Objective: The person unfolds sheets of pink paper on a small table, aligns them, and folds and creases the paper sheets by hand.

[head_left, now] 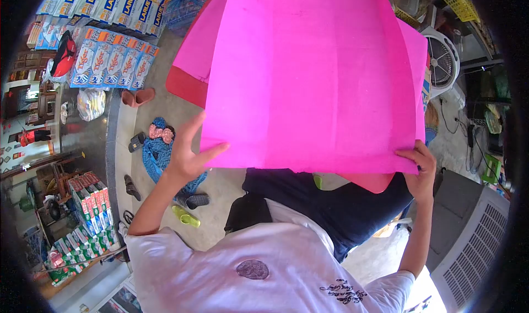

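Observation:
A large bright pink sheet (319, 87) with straight fold creases is held up in front of me. My left hand (187, 153) is at its lower left corner, the thumb lying over the front and the fingers reaching along and behind the edge. At the lower right corner, my right hand (421, 167) pinches the sheet between thumb and fingers. More pink material (197, 57) shows behind it on the left and right. Below that, a red surface with rounded corners (186, 86) is mostly covered by the pink.
Stacked beer cartons (113, 60) stand at the upper left, with small boxes (91, 203) on shelves below. Sandals and a green slipper (186, 216) lie on the floor near a blue textured item (154, 156). On the right are a white fan (442, 62) and a grey vented unit (474, 252).

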The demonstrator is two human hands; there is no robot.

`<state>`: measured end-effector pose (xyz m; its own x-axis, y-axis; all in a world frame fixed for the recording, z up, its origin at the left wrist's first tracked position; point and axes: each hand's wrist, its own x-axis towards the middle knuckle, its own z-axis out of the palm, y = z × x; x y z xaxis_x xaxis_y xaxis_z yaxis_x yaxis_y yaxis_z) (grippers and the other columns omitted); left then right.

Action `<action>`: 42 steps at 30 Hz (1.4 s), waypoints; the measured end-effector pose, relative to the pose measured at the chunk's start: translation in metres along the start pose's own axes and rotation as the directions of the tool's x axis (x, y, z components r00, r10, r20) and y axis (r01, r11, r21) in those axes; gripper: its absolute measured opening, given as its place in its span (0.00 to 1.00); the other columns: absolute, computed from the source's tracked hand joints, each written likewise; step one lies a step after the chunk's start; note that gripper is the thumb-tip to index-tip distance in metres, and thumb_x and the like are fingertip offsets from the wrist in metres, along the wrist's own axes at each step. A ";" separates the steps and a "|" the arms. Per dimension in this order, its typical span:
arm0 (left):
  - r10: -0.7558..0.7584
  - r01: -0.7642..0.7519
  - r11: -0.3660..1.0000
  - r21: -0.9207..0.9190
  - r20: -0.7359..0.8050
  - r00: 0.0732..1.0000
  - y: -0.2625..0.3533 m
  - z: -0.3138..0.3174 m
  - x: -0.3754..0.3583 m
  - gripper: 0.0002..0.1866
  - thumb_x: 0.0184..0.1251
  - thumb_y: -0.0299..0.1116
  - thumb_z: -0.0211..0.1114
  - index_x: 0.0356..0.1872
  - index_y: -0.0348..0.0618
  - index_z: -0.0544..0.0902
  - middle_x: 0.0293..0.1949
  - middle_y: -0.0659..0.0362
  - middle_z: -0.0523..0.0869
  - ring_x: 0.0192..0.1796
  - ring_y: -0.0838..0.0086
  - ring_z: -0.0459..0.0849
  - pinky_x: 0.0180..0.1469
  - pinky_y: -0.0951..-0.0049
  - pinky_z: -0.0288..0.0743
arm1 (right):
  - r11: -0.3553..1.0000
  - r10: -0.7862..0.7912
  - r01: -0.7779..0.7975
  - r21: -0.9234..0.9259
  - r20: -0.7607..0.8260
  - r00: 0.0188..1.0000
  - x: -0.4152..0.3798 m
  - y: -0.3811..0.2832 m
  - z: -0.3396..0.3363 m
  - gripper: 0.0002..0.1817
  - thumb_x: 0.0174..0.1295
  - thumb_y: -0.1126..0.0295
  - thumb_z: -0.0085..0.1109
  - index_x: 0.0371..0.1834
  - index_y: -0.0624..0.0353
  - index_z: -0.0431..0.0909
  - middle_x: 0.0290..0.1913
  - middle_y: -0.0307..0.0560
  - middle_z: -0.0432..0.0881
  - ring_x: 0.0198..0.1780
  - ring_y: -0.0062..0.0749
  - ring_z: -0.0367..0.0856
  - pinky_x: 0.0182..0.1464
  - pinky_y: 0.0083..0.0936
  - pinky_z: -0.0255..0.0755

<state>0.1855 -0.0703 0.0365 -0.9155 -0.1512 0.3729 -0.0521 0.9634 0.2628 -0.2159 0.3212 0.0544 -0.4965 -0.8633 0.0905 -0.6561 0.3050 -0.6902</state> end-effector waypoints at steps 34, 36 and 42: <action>-0.896 0.239 -0.282 -0.929 0.344 0.280 0.069 0.072 -0.003 0.13 0.79 0.36 0.71 0.57 0.45 0.80 0.44 0.62 0.89 0.42 0.76 0.86 0.43 0.69 0.80 | 0.699 0.648 -0.375 0.609 -0.316 0.693 -0.017 -0.043 0.067 0.20 0.65 0.79 0.76 0.59 0.66 0.83 0.51 0.42 0.90 0.46 0.21 0.86 0.47 0.17 0.79; -0.878 0.234 -0.309 -0.922 0.371 0.302 0.075 0.085 -0.013 0.13 0.80 0.35 0.70 0.57 0.45 0.80 0.43 0.62 0.88 0.42 0.75 0.86 0.44 0.69 0.79 | 0.756 0.608 -0.355 0.550 -0.388 0.693 -0.017 -0.047 0.076 0.15 0.65 0.79 0.76 0.52 0.64 0.84 0.46 0.38 0.89 0.41 0.17 0.83 0.42 0.15 0.76; -0.934 0.212 -0.046 -0.976 0.117 0.337 0.080 0.096 -0.011 0.09 0.77 0.26 0.71 0.52 0.42 0.82 0.47 0.59 0.87 0.43 0.74 0.86 0.45 0.69 0.80 | 0.986 0.127 -0.167 -0.004 -0.630 0.766 0.001 -0.065 0.095 0.12 0.51 0.80 0.77 0.38 0.61 0.87 0.47 0.52 0.85 0.50 0.45 0.85 0.54 0.35 0.78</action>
<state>0.1530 0.0296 -0.0318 -0.3066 -0.9251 -0.2243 0.1977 -0.2924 0.9356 -0.1198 0.2623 0.0313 -0.8220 -0.3687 0.4339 -0.5661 0.4465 -0.6929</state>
